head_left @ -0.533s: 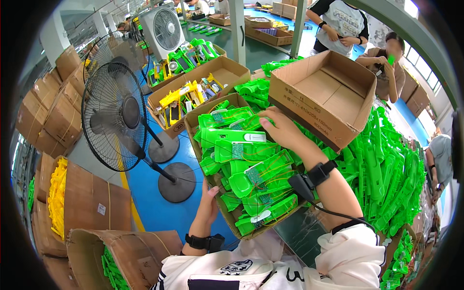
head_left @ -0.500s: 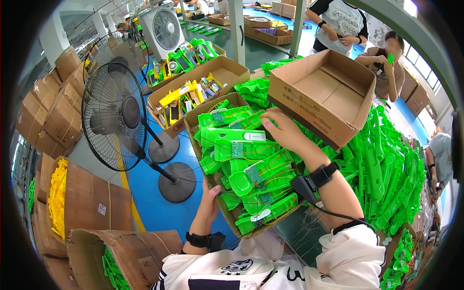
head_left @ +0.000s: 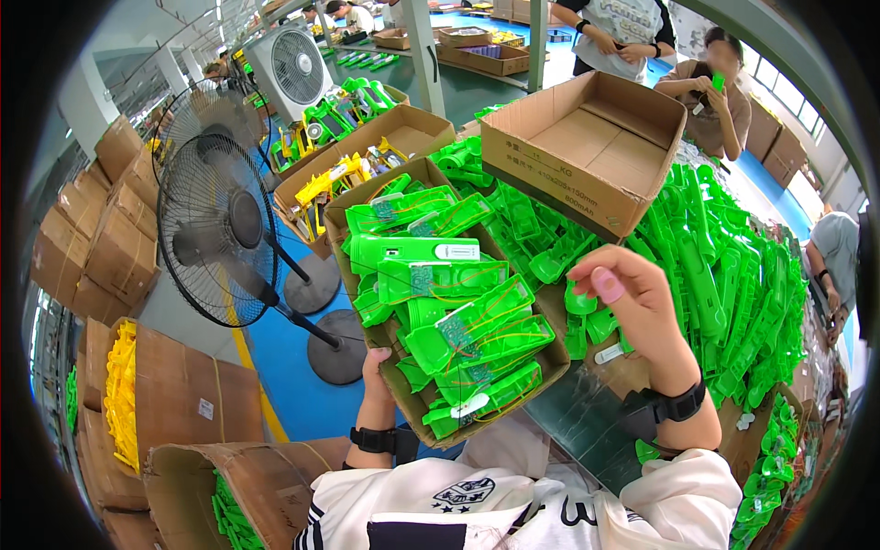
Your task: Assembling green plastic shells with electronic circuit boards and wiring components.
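A cardboard box filled with green plastic housings tilts in front of me. Circuit boards and thin red wires lie on several housings. My left hand grips the box's near left side, thumb at the rim, its other fingers mostly hidden. To the right of the box, my right hand hovers over loose green housings. Its fingers are loosely curled with a gap to the thumb, and no held thing shows.
An open carton rests on the heap of green housings. Farther left stands a box of yellow parts. Two pedestal fans stand on the left, above large cartons. Across the bench, a person holds a green piece.
My right hand has left the box's far right rim and come nearer, to the right. The box has shifted slightly left, with my left hand still on it.
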Action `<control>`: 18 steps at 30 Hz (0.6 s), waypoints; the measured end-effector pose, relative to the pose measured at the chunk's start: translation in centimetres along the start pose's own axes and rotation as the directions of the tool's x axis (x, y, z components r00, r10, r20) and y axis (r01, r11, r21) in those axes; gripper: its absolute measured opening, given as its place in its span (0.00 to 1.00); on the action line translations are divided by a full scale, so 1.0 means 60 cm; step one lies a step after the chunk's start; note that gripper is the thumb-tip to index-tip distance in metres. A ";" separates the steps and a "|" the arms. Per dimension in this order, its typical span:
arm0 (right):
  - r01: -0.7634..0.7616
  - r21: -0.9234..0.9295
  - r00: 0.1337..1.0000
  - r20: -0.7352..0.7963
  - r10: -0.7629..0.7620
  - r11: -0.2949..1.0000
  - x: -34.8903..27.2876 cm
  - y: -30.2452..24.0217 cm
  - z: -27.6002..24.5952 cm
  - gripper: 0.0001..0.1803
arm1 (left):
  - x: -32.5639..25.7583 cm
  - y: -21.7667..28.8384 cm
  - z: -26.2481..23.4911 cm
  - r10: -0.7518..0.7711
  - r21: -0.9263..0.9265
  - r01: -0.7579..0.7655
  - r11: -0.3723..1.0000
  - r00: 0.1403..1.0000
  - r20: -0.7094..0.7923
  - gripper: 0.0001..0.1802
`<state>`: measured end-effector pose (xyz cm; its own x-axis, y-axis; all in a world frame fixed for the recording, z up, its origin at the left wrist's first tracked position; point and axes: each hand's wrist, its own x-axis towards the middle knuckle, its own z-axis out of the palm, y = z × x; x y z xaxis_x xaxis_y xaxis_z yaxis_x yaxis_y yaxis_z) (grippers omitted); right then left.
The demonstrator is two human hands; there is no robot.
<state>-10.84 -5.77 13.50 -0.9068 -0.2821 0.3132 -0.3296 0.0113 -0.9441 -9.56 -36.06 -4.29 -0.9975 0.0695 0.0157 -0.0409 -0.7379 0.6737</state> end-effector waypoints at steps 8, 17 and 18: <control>0.249 -0.693 0.792 -0.257 -0.554 0.677 0.016 -0.039 -0.023 0.11 | -0.067 0.068 0.030 -0.012 0.085 0.026 0.996 0.988 -0.157 0.34; -0.007 -0.986 0.930 -0.068 -0.361 0.168 0.052 -0.060 -0.100 0.16 | -0.087 0.138 0.031 0.195 0.121 -0.176 0.977 0.966 -0.167 0.08; -0.031 -0.977 0.937 -0.102 -0.334 0.211 0.040 -0.071 -0.117 0.15 | -0.077 0.144 0.055 0.161 0.103 -0.149 0.983 0.981 -0.108 0.14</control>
<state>-13.42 0.24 19.02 -0.7663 -0.1706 0.6194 -0.2984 0.9483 -0.1079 -5.09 -40.52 3.91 -0.9915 -0.1228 0.0436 0.1150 -0.6666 0.7365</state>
